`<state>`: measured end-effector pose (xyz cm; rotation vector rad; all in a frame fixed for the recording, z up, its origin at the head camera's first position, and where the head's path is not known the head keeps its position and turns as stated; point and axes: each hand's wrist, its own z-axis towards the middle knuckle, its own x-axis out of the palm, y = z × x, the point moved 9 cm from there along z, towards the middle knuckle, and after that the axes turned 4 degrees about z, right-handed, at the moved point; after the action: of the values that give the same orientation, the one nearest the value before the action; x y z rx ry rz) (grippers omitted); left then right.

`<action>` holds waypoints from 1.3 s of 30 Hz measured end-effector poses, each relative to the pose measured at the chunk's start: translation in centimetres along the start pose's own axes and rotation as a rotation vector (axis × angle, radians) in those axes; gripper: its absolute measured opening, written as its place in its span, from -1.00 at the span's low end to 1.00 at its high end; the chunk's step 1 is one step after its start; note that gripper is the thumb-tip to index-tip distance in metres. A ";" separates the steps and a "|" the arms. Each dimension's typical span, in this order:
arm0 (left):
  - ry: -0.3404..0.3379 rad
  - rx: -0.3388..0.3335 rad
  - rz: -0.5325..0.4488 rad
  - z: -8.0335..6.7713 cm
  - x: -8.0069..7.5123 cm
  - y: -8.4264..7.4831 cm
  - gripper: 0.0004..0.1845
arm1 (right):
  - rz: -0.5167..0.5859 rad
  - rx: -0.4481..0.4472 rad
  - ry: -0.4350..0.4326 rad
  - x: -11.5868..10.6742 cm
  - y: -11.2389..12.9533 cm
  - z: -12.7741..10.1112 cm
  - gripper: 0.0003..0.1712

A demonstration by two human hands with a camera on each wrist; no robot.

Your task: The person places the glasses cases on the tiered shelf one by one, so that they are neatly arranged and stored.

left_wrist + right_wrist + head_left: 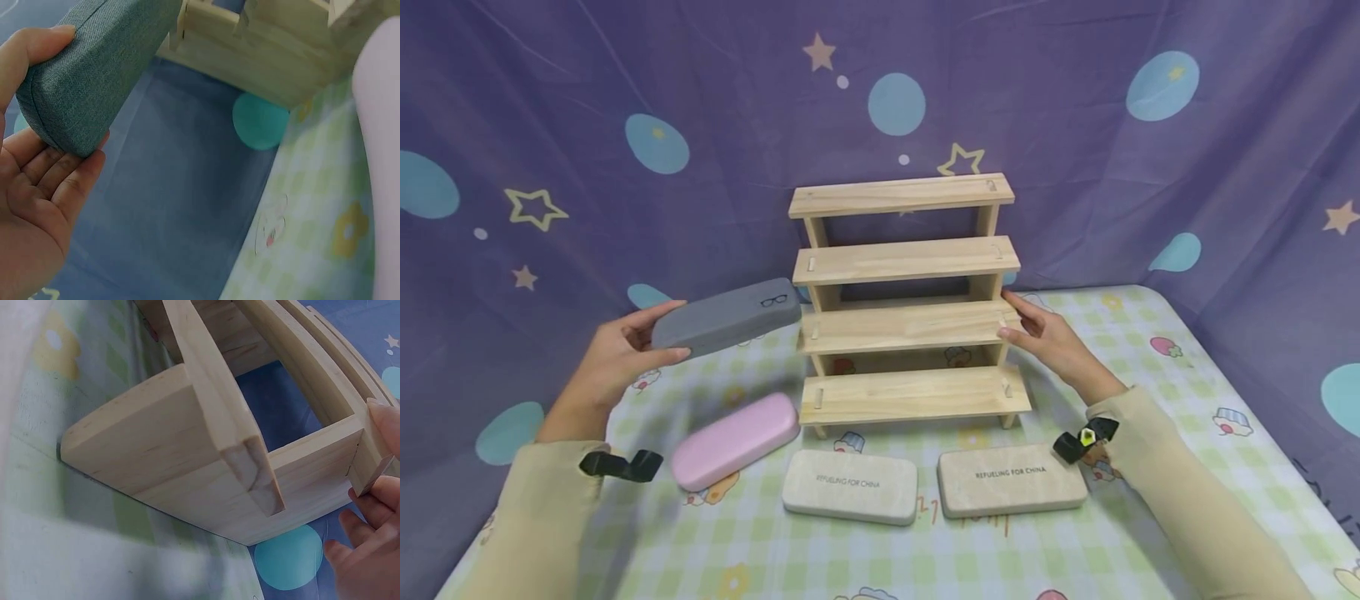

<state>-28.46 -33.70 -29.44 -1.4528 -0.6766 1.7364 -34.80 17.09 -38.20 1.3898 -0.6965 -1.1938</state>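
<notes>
My left hand grips a grey-blue glasses case by its left end, lifted above the table beside the rack. In the left wrist view the thumb lies on one face of the case and the fingers on the other. A four-step wooden rack stands at the back middle, its shelves bare. With thumb and fingers, my right hand holds the right end of the rack's second shelf from the bottom. The right wrist view shows that pinch at the shelf end.
A pink glasses case lies on the table, left of the rack. In front are a pale lettered case and a beige lettered case. A checked cloth covers the table; a purple curtain hangs behind.
</notes>
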 end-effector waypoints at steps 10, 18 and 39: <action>0.004 0.100 -0.113 1.0 2.1 -2.5 -0.36 | 0.013 0.000 -0.012 -0.1 0.0 0.0 -0.20; -0.002 0.151 -0.137 1.4 3.6 -3.4 -0.36 | 0.038 0.008 -0.015 -0.2 -0.1 -0.1 -0.20; 0.062 0.169 -0.045 5.2 6.9 -7.3 -0.32 | 0.161 0.022 -0.027 0.0 -0.7 0.0 -0.19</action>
<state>-32.43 -23.49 -26.47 -1.3596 -0.5130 1.6648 -34.95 17.22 -38.83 1.3116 -0.8267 -1.0823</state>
